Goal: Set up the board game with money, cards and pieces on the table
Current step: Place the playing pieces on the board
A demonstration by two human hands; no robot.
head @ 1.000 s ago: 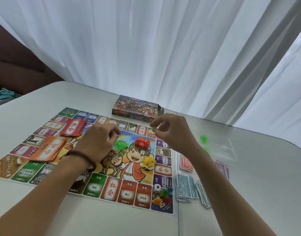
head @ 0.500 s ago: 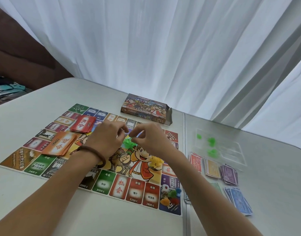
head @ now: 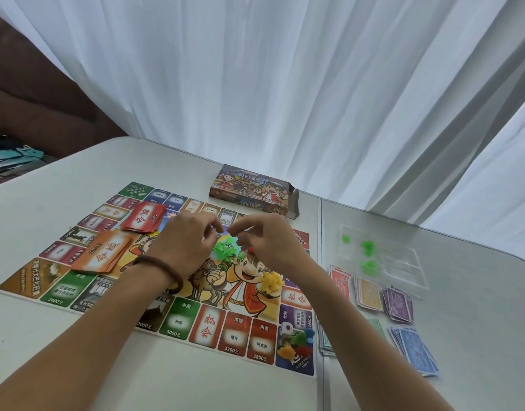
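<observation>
The colourful game board (head: 178, 321) lies flat on the white table. My left hand (head: 187, 244) and my right hand (head: 267, 244) hover close together over its middle, fingertips pinched and almost meeting, just above a small pile of green pieces (head: 222, 249). Anything between the fingertips is too small to make out. A yellow pile of pieces (head: 271, 281) sits below my right wrist. Red cards (head: 144, 218) and orange cards (head: 104, 253) lie on the board's left part. A die (head: 285, 328) and coloured pawns (head: 299, 341) occupy the near right corner square.
The game box (head: 249, 189) stands open behind the board. To the right lie money stacks: red (head: 339, 281), yellow (head: 369, 293), purple (head: 399, 304), blue (head: 415, 350). A clear plastic tray (head: 403, 262) holds green pieces (head: 368, 246). White curtains hang behind.
My right hand moved from near the box leftward to the board's middle and met my left hand. The red pile is now hidden under it. My head turned slightly right.
</observation>
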